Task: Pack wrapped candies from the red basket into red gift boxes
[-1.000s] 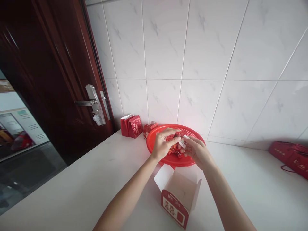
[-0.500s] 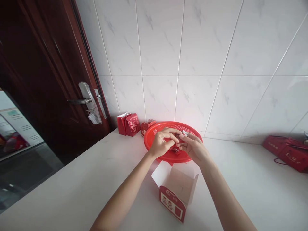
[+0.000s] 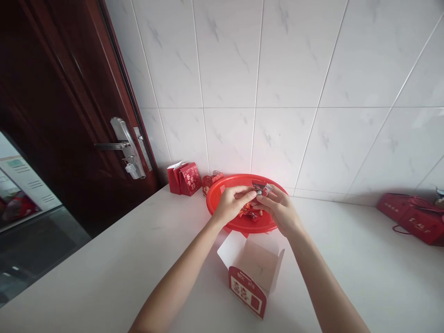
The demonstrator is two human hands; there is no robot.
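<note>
Over a red plastic basket [image 3: 213,203], my left hand [image 3: 233,202] and my right hand [image 3: 281,211] meet with fingertips almost touching. Both pinch a small wrapped candy [image 3: 258,188], dark with a pale, partly clear wrapper end. Below them in the basket lie several red-wrapped candies [image 3: 252,215], partly covered by my hands. Nearer to me, between my forearms, an open red and white cardboard box [image 3: 247,292] stands on the white tabletop, its flaps spread and its pale inside showing.
Small red gift boxes [image 3: 189,179] stand left of the basket by the tiled wall, with another red box [image 3: 207,183] against the basket's rim. Red bags or boxes [image 3: 412,217] lie at the far right. A brown door [image 3: 86,92] with a metal handle is at the left.
My fingers have shifted and opened out a little, so the dark candy now shows more between them. The view has moved slightly; the box and basket stay in place.
</note>
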